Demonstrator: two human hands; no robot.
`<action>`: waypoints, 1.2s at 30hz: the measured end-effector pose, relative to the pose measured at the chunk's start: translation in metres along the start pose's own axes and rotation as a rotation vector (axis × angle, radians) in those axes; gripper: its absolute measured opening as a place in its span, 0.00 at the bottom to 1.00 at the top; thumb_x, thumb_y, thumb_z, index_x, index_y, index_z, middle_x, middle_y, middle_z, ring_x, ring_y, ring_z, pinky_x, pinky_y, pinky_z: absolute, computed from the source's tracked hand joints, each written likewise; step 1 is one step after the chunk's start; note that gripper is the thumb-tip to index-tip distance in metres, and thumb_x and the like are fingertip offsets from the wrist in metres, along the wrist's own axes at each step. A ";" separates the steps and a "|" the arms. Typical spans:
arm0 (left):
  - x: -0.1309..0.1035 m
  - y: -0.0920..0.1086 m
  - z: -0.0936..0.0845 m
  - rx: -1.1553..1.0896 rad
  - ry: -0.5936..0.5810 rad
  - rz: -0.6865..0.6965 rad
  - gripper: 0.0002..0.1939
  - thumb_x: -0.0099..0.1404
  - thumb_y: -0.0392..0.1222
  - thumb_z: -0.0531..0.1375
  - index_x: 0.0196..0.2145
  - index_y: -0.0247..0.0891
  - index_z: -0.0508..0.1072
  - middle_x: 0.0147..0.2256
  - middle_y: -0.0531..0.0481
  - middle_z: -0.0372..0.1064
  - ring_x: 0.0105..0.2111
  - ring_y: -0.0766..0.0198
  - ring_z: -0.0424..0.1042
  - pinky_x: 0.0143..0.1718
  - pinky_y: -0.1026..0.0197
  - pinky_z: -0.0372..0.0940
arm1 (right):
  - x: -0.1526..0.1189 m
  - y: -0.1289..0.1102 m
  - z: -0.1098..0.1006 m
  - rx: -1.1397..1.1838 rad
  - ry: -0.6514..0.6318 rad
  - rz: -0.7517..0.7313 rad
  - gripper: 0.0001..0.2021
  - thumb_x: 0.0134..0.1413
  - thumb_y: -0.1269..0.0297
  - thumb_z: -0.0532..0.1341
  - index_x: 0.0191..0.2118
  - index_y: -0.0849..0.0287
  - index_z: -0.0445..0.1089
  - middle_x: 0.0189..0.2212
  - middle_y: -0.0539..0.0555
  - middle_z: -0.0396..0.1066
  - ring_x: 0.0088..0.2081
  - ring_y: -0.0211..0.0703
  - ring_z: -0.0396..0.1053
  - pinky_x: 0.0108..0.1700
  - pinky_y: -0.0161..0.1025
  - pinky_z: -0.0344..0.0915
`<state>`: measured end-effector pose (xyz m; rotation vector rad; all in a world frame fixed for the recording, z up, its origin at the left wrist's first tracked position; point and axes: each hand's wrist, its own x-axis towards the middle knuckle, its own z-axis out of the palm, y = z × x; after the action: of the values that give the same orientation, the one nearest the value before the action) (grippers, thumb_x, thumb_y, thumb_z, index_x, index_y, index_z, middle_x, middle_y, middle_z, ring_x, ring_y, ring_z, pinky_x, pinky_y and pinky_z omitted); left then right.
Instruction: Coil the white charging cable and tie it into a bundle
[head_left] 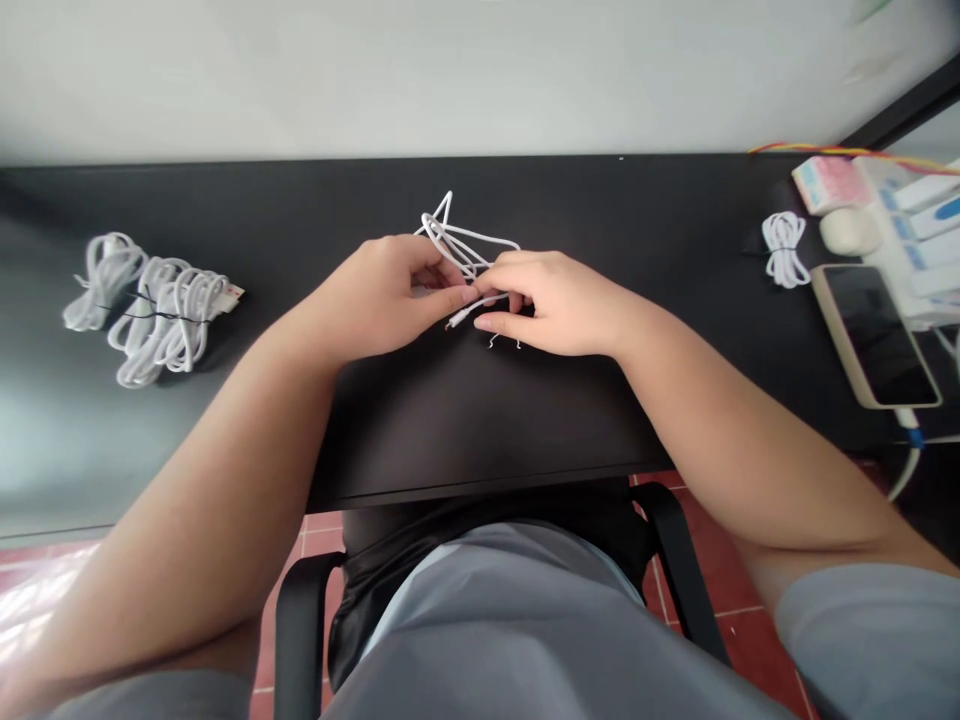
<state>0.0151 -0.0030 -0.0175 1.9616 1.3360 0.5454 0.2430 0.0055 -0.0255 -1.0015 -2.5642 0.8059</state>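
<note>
A white cable [469,237] lies in loose loops above the middle of the dark table [480,400], between my two hands. My left hand [405,295] is closed on the cable, thumb pointing right and fingers curled beneath. From the other side my right hand [551,300] pinches the cable near one end, its index finger meeting my left thumb. The cable's plug [456,319] sticks out down and left between the hands. Just below my right thumb lies a thin white bent twist tie [505,342].
Coiled white cables [161,315] bound with dark ties lie at the left. On the right are another small cable coil [785,250], a phone [877,335] with a cord plugged in, a pink and white box [831,185] and a white rounded case [850,232]. A pale wall rises behind.
</note>
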 end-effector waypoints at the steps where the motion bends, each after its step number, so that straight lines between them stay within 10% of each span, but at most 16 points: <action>1: 0.000 0.001 0.000 0.012 -0.002 0.003 0.19 0.62 0.59 0.65 0.38 0.40 0.80 0.36 0.52 0.78 0.34 0.69 0.73 0.40 0.64 0.66 | 0.000 0.000 0.000 0.004 0.000 0.000 0.12 0.63 0.59 0.63 0.47 0.60 0.75 0.42 0.55 0.71 0.37 0.38 0.65 0.42 0.37 0.58; 25: 0.003 -0.009 0.001 0.011 0.035 0.050 0.08 0.62 0.42 0.62 0.38 0.39 0.78 0.38 0.50 0.77 0.34 0.70 0.72 0.36 0.68 0.64 | 0.002 -0.002 -0.002 0.054 0.027 0.091 0.08 0.64 0.62 0.61 0.40 0.59 0.77 0.35 0.52 0.72 0.32 0.33 0.65 0.38 0.34 0.59; 36: 0.004 -0.001 -0.002 -0.736 0.254 0.035 0.19 0.56 0.47 0.72 0.41 0.35 0.75 0.42 0.44 0.79 0.39 0.67 0.78 0.43 0.64 0.74 | 0.000 -0.001 0.000 0.225 0.292 0.106 0.24 0.71 0.47 0.51 0.40 0.59 0.77 0.28 0.51 0.71 0.28 0.35 0.65 0.36 0.35 0.61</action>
<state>0.0150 0.0016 -0.0171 1.3349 1.0312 1.1459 0.2430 0.0047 -0.0254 -1.0996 -2.1388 0.8799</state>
